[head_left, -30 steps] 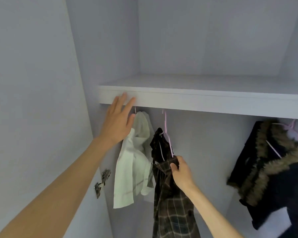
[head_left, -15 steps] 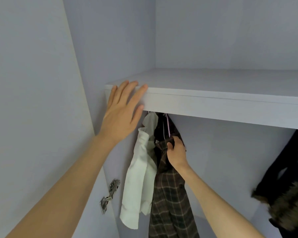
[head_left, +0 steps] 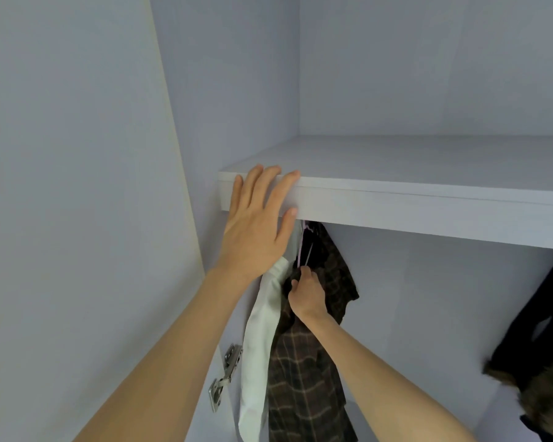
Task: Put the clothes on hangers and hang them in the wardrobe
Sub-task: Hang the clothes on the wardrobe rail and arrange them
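Note:
A dark brown plaid shirt (head_left: 304,378) hangs on a pink hanger (head_left: 303,247) just under the wardrobe shelf (head_left: 428,199). My right hand (head_left: 307,295) grips the shirt's shoulder and the hanger's lower part from below. To its left hangs a white garment (head_left: 259,339), touching the plaid shirt. My left hand (head_left: 256,224) rests flat against the shelf's front edge, fingers straight and spread. The rail and both hanger hooks are hidden behind the shelf.
The open wardrobe door (head_left: 71,186) stands at the left, with a metal hinge (head_left: 225,374) low on the side panel. A black coat with brown fur trim (head_left: 537,355) hangs at the far right. Bare back wall lies between the shirt and coat.
My right hand has lifted the plaid shirt and hanger up and left, close beside the white garment. My left hand moved up onto the shelf edge. The view moved closer and to the left.

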`<state>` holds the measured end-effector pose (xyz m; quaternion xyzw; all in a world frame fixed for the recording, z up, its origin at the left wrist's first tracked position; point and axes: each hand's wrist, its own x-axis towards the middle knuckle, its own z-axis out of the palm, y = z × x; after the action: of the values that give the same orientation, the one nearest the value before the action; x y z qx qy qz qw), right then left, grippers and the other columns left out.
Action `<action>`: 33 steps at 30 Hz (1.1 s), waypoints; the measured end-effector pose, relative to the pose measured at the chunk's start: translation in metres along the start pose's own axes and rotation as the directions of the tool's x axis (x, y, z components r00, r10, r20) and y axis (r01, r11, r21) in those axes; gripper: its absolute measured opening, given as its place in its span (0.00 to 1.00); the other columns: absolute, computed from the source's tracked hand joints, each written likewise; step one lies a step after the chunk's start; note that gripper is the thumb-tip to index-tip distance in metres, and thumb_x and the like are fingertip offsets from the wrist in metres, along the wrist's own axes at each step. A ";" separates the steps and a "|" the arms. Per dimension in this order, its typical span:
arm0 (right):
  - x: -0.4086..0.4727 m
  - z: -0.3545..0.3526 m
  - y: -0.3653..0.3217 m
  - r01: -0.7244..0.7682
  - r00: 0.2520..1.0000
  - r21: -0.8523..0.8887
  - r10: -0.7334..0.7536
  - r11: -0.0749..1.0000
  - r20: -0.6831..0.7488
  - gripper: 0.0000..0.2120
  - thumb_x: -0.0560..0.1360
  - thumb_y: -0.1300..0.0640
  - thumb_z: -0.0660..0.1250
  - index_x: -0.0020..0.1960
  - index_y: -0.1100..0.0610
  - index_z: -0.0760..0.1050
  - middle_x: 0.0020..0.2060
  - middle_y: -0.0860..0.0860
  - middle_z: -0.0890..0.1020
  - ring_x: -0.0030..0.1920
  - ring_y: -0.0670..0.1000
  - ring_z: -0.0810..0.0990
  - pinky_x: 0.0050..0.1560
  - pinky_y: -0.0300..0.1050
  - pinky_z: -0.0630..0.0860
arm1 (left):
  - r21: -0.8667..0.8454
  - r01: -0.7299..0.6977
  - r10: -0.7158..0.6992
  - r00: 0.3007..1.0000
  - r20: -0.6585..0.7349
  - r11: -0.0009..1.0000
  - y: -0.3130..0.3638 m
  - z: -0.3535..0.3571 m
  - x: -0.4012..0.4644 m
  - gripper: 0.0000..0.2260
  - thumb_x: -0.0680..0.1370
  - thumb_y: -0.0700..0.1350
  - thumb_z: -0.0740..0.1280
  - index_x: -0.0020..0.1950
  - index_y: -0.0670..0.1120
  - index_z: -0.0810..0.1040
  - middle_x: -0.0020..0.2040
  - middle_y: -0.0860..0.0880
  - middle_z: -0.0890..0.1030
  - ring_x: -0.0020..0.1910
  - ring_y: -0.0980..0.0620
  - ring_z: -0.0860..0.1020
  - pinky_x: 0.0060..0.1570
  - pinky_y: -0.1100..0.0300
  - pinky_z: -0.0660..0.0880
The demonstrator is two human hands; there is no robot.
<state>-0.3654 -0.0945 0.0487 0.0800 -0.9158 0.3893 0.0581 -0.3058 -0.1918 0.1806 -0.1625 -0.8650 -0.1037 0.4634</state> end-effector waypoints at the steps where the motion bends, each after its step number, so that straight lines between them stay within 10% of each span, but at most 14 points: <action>1: 0.002 0.002 -0.003 0.005 1.000 -0.005 -0.005 1.000 0.021 0.17 0.80 0.60 0.55 0.68 0.62 0.61 0.63 0.59 0.69 0.60 0.58 0.74 0.55 0.48 0.71 | 0.005 0.003 -0.003 1.000 0.004 1.000 0.001 0.001 0.000 0.20 0.80 0.48 0.55 0.71 0.49 0.61 0.68 0.45 0.66 0.71 0.44 0.57 0.72 0.44 0.51; 16: -0.044 -0.039 0.025 0.315 0.947 -0.110 -0.304 0.943 0.107 0.26 0.80 0.48 0.56 0.75 0.56 0.55 0.72 0.54 0.63 0.72 0.53 0.61 0.70 0.46 0.60 | -0.033 0.096 -0.090 0.985 0.149 0.995 0.005 0.001 -0.063 0.24 0.79 0.46 0.54 0.75 0.49 0.56 0.76 0.43 0.54 0.75 0.46 0.48 0.71 0.48 0.53; 25: -0.151 -0.012 0.062 0.586 0.808 -0.313 -0.513 0.747 0.290 0.28 0.79 0.45 0.53 0.76 0.52 0.52 0.75 0.52 0.55 0.75 0.53 0.53 0.70 0.49 0.44 | 0.251 0.248 -0.331 0.866 0.376 0.935 0.041 -0.010 -0.253 0.30 0.71 0.44 0.72 0.70 0.52 0.63 0.70 0.43 0.68 0.70 0.38 0.63 0.64 0.42 0.61; 30: -0.218 0.010 0.088 0.693 0.699 -0.261 -0.540 0.672 0.469 0.27 0.76 0.45 0.50 0.71 0.56 0.65 0.69 0.55 0.69 0.68 0.56 0.70 0.65 0.54 0.58 | 0.376 0.473 -0.596 0.718 0.359 0.797 0.102 -0.046 -0.356 0.23 0.77 0.49 0.57 0.72 0.52 0.62 0.73 0.45 0.64 0.73 0.42 0.53 0.65 0.44 0.60; 33: -0.259 0.022 0.101 0.753 0.565 -0.153 -0.509 0.640 0.650 0.31 0.77 0.40 0.40 0.76 0.53 0.49 0.76 0.52 0.52 0.75 0.52 0.50 0.71 0.50 0.41 | 0.484 0.556 -0.729 0.599 0.330 0.676 0.146 -0.072 -0.412 0.24 0.75 0.47 0.64 0.71 0.52 0.64 0.72 0.44 0.66 0.72 0.39 0.58 0.64 0.43 0.62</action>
<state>-0.1316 -0.0147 -0.0810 0.5048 -0.8563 0.0956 -0.0536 0.0180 -0.1568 -0.1199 0.2247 -0.9561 -0.0734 0.1731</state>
